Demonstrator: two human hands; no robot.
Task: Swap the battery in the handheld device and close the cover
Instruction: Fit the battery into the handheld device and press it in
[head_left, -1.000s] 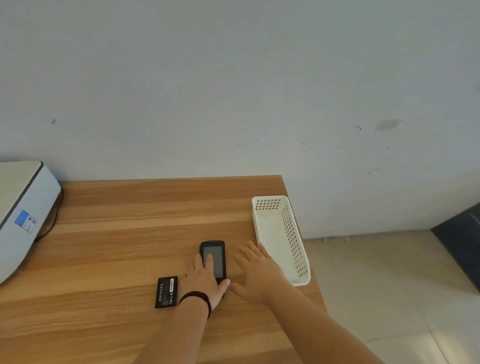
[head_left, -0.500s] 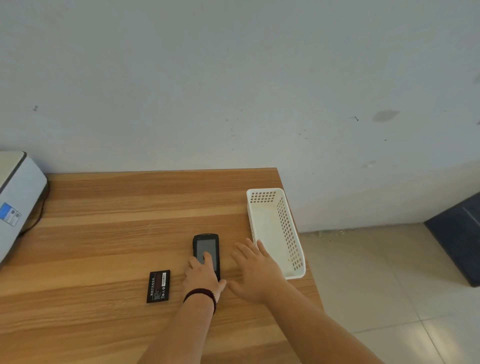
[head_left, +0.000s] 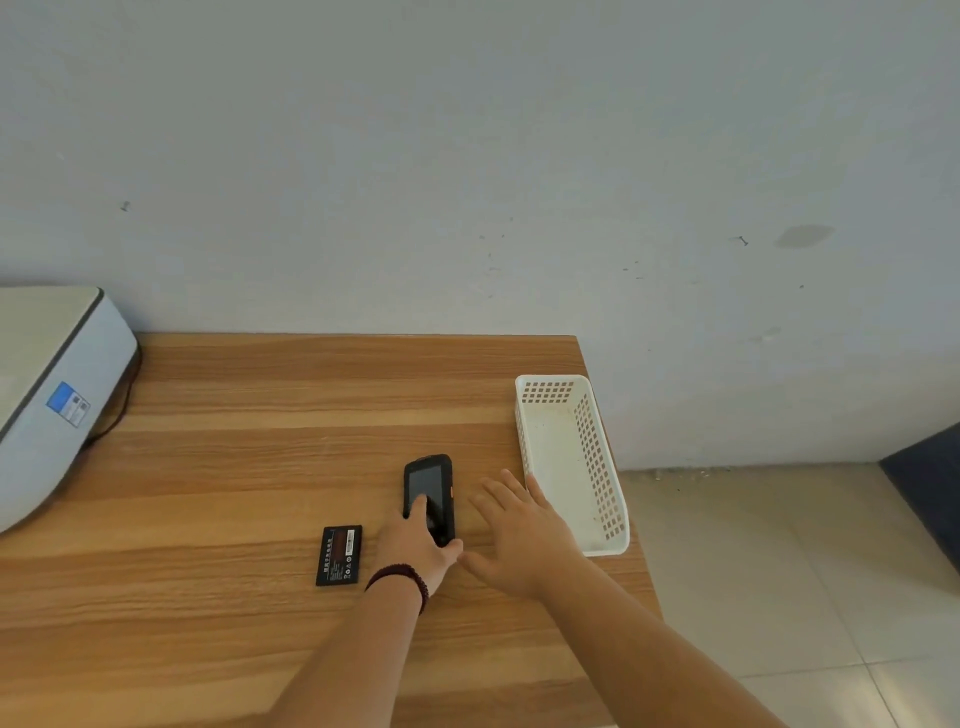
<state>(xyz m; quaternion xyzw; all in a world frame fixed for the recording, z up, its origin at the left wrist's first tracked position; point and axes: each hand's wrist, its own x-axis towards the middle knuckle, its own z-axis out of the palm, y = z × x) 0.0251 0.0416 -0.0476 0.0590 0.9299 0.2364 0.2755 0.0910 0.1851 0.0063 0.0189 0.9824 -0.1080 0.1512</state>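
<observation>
A black handheld device (head_left: 429, 483) lies screen-up on the wooden table (head_left: 234, 467). My left hand (head_left: 415, 545), with a dark bead bracelet at the wrist, covers the device's near end: the index finger lies on the screen and the thumb wraps its right lower corner. My right hand (head_left: 524, 535) rests flat on the table just right of the device, fingers spread, holding nothing. A loose black battery (head_left: 340, 555) with a label lies flat on the table left of my left hand, apart from it.
A white perforated plastic basket (head_left: 597, 467) stands at the table's right edge, next to my right hand. A white printer-like machine (head_left: 52, 395) with a cable sits at the far left. Beyond the table's right edge is tiled floor.
Both hands keep the same places on and beside the device. Only the head view has shifted a little.
</observation>
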